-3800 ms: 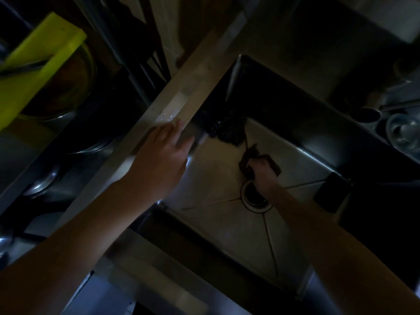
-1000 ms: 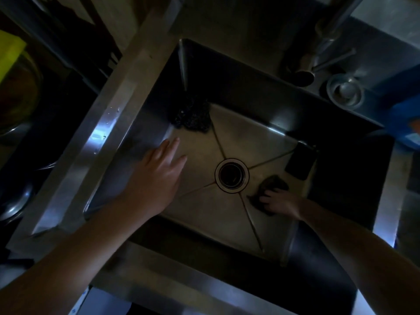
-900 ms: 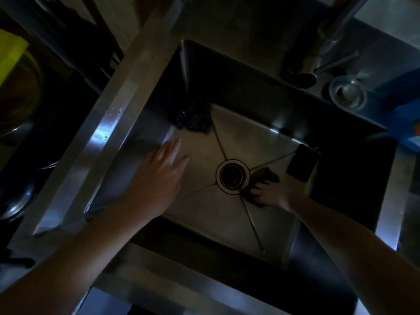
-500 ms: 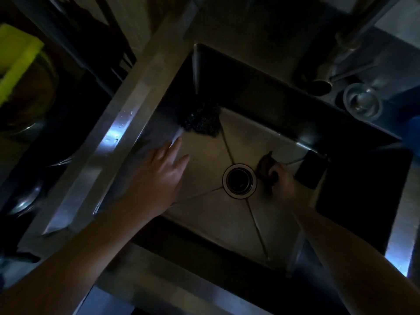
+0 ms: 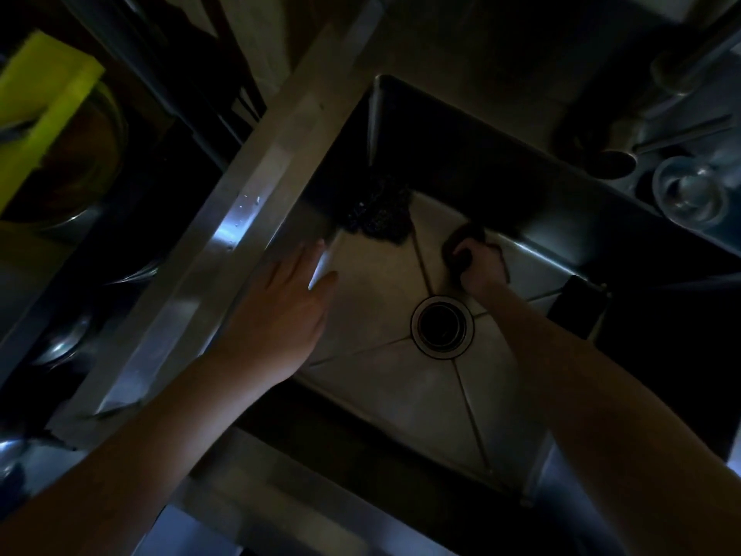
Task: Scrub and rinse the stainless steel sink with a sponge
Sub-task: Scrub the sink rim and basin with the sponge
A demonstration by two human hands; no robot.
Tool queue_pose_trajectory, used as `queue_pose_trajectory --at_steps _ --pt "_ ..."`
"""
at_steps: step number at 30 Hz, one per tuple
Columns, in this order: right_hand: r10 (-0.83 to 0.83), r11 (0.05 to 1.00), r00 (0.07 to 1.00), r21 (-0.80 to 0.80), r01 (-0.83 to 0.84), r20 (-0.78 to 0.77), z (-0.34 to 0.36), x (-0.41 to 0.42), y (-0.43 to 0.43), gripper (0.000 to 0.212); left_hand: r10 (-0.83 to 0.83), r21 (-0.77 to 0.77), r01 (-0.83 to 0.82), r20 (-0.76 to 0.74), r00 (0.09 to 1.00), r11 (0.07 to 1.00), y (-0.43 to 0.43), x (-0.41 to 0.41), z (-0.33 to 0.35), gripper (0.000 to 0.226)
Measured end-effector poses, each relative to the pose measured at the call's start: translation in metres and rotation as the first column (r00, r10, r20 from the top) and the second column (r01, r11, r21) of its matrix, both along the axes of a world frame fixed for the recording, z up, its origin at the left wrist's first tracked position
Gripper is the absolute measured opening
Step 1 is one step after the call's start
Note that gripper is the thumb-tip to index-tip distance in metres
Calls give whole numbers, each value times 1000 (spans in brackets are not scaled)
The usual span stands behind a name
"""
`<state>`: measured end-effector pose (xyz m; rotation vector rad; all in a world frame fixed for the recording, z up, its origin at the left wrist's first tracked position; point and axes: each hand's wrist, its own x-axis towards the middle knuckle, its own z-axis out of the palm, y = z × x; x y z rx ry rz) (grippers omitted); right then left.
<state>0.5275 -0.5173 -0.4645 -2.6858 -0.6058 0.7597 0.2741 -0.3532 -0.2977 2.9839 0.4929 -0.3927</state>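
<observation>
I see my right hand (image 5: 483,266) pressing a dark sponge (image 5: 461,244) on the sink (image 5: 401,387) floor beyond the drain (image 5: 442,327). My left hand (image 5: 280,315) lies flat, fingers spread, by the left wall. A dark scouring wad (image 5: 379,216) sits in the far corner.

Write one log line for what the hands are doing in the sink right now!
right hand: gripping sponge, on sink floor beyond drain | left hand: open, empty | faucet: no water seen
</observation>
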Motion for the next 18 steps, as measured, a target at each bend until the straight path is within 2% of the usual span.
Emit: queue_pose_trajectory --at_steps 4,8,14,18 --pt "259 965 964 -37 -261 -61 5 -25 -7 32 26 -23 -26 0 1000 999 1 0 2 48" --pt "376 926 918 22 -376 -129 1 -59 -27 34 35 -17 -34 15 999 999 4 -4 8 56" --pt "254 965 953 110 -238 -164 1 -63 -18 38 57 46 -57 0 998 997 12 -15 14 62" --pt "310 948 918 148 -281 -247 7 -80 13 43 115 16 -116 48 992 993 21 -21 15 61"
